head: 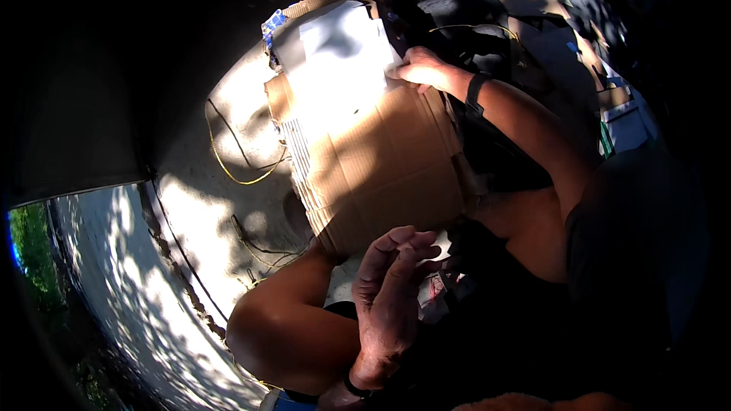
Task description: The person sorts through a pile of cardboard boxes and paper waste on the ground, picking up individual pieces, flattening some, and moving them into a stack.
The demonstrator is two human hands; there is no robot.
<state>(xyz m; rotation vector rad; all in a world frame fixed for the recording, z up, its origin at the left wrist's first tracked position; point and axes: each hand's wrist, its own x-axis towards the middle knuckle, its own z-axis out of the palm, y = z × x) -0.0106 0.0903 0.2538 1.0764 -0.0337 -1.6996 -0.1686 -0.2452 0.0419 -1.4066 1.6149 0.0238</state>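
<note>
A stack of flattened corrugated cardboard [388, 165] lies between the person's bent legs. White sheets, likely paper or thin card [342, 51], lie on its far part, washed out by sunlight. My right hand [422, 68], with a dark band at the wrist, pinches the right edge of the white sheets near the far right side of the stack. Closer to the body, my left hand [394, 291] is raised in front of the near edge of the cardboard, fingers loosely curled and apart, with nothing seen in it.
Yellow cord [237, 181] loops on the concrete floor [245, 91] at the left. Black bags or plastic [457, 5] lie beyond my right hand. More cardboard pieces [542, 51] and a white box-like piece [625, 125] are at the right. The person's knees flank the stack.
</note>
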